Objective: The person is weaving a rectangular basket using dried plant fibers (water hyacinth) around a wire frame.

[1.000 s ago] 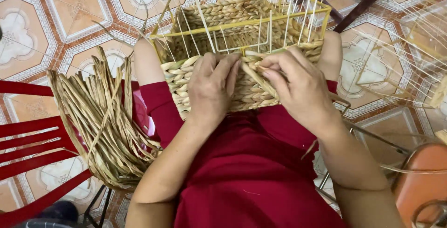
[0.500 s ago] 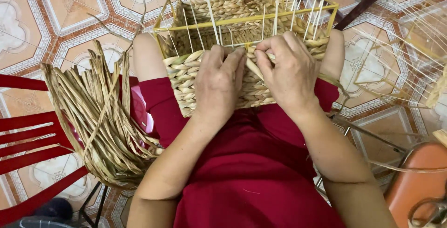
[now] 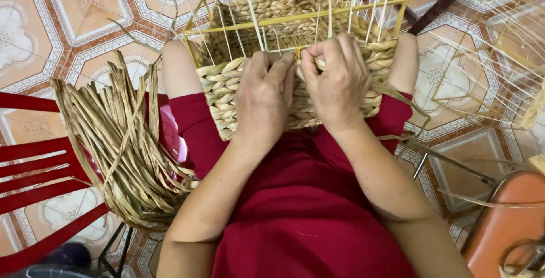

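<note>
You are holding a half-woven basket [image 3: 227, 93] on your lap, its open mouth tipping away from you toward the tiled floor [image 3: 68, 22], and its woven near wall facing up under both of your hands. Your left hand [image 3: 264, 93] is lying flat against that wall with the fingers pointing away from you toward the top edge of the weave; it is pressing rather than clasping, with nothing closed inside it. Your right hand [image 3: 338, 79] is sitting just beside it, touching or nearly touching at the fingertips, and it is pinching a pale straw strand [image 3: 321, 62] at the top row of the weave, right under the yellow wire frame [image 3: 340, 12].

The strand is lying directly at your right fingertips, so the right hand is the nearer one. Its visible piece is short; from what shows, its long axis is running roughly left to right along the weave's top edge, across the upright white wires [image 3: 252, 20], though I cannot tell which way its free end is pointing, since your fingers are covering it.

A loose bundle of dried straw [image 3: 122, 147] is draping over the red chair [image 3: 40, 170] well off to your left, its strands running mostly toward and away from you.
</note>
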